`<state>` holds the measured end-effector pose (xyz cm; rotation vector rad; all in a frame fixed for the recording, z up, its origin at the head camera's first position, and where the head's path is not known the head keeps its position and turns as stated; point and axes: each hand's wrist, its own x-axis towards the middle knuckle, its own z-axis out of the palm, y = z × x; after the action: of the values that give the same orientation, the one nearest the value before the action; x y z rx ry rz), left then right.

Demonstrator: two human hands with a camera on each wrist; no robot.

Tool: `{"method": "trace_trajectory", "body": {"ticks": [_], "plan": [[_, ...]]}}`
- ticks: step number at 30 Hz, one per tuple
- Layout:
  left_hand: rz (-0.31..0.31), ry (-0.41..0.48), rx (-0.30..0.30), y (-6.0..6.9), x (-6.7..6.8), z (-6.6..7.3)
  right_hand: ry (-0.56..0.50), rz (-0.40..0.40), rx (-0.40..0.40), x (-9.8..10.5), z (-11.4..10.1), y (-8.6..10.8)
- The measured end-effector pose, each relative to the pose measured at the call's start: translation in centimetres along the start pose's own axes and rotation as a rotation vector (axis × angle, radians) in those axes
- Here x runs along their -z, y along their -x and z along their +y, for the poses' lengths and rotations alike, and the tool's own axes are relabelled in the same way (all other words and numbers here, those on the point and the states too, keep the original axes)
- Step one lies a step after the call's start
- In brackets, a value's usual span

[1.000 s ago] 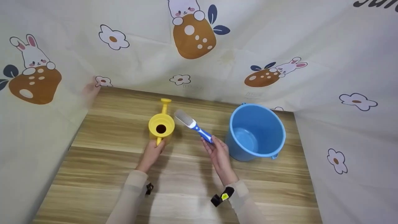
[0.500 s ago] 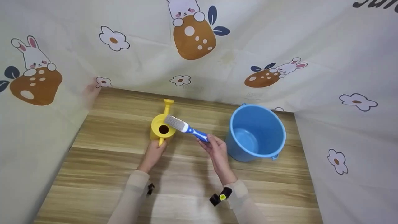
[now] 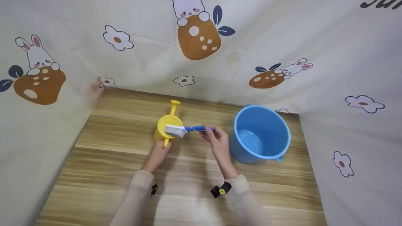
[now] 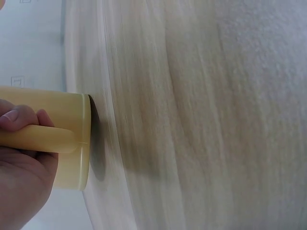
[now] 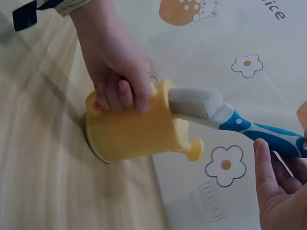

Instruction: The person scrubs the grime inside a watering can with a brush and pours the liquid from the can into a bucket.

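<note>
My left hand (image 3: 158,154) grips the handle of a yellow watering can (image 4: 72,112), which is upright on the wooden surface with its spout pointing to the back. Fingers wrap around that handle in the left wrist view. In my right hand (image 3: 219,142) is a scrub brush (image 5: 273,136) with a blue and white handle, pinched near the handle's end between thumb and fingers. The brush's pale bristle head lies across the can's top opening and hides part of it. Whether the head touches the rim, I cannot tell.
A blue bucket (image 3: 237,146) stands to the right of my right hand, with nothing visible inside. Wood-grain surface (image 3: 103,131) extends around the things. A pale curtain (image 3: 150,62) printed with rabbits and flowers encloses the back and sides.
The brush has moved left over the watering can's opening. My right hand has turned it, so its bristles tip over toward me. The can has shifted slightly right, still held.
</note>
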<state>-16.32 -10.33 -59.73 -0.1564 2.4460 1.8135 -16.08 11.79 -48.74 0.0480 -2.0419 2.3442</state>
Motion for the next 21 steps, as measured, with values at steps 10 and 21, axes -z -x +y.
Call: {"method": "trace_trajectory", "body": {"ticks": [10,21], "plan": [[0.004,-0.029,-0.008,0.0,0.0,0.3,0.452,-0.093,0.207,-2.2,-2.7,-1.5],[-0.022,-0.022,0.006,-0.2,0.2,0.2,0.878,-0.236,0.356,-5.2,-5.2,-3.1]]}}
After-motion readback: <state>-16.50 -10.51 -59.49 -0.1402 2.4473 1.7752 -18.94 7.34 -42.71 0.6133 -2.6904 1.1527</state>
